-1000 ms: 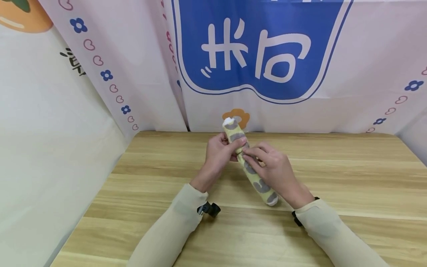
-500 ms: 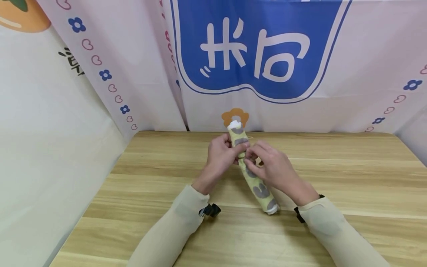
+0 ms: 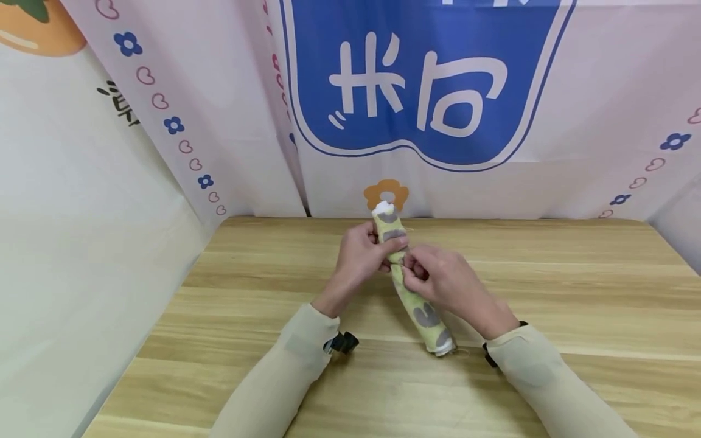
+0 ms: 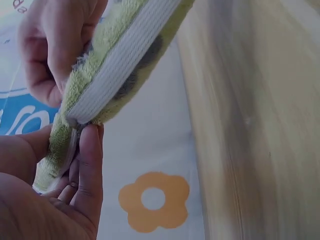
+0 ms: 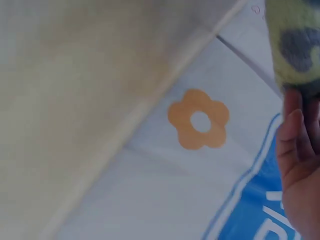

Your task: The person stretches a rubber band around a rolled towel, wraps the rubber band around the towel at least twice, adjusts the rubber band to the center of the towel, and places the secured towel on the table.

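I see a rolled yellow-green terry towel with grey blotches and white edging (image 3: 408, 280) held just above the wooden tabletop (image 3: 547, 286). Its long axis runs away from me, far end raised, near end low by my right wrist. My left hand (image 3: 361, 261) grips its upper part; my right hand (image 3: 443, 283) pinches it just below, fingers curled. Both are equally close. The blue banner panel (image 3: 421, 79) behind carries white characters I can't read.

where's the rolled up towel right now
In the head view the rolled towel is mid-frame above the wooden table, held between the left hand near its far end and the right hand at its middle, below the orange flower on the backdrop.
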`<state>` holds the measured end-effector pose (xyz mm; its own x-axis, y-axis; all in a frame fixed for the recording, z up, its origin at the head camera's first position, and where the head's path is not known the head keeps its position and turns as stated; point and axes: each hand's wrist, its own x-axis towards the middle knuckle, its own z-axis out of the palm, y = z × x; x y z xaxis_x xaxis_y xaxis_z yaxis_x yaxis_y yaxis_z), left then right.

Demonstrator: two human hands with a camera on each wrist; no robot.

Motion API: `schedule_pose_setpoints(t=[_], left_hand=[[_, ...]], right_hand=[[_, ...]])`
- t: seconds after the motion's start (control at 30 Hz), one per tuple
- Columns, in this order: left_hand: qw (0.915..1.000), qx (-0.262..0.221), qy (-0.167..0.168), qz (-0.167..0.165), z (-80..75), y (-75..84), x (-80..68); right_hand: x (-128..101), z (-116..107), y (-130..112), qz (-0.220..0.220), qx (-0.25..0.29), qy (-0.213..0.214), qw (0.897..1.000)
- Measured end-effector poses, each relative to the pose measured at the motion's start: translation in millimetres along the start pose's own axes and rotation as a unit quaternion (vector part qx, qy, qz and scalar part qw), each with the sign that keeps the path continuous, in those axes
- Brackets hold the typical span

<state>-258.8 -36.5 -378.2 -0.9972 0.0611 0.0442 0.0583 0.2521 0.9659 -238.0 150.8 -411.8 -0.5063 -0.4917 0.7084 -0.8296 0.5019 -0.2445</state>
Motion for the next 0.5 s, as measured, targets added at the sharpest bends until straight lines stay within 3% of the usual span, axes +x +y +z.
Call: schedule_pose_setpoints(t=[0.23, 0.5], left_hand=[[0.9999, -0.005, -0.008, -0.006, -7.1, -0.8, 3.4], [0.9994, -0.025, -0.001, -0.025, -10.0, 1.4, 3.6]], right_hand=[[1.0, 3.4, -2.9, 0.029, 0.024, 0.025, 0.999], [4.9, 3.5, -6.5, 0.012, -0.020, 0.025, 0.999]])
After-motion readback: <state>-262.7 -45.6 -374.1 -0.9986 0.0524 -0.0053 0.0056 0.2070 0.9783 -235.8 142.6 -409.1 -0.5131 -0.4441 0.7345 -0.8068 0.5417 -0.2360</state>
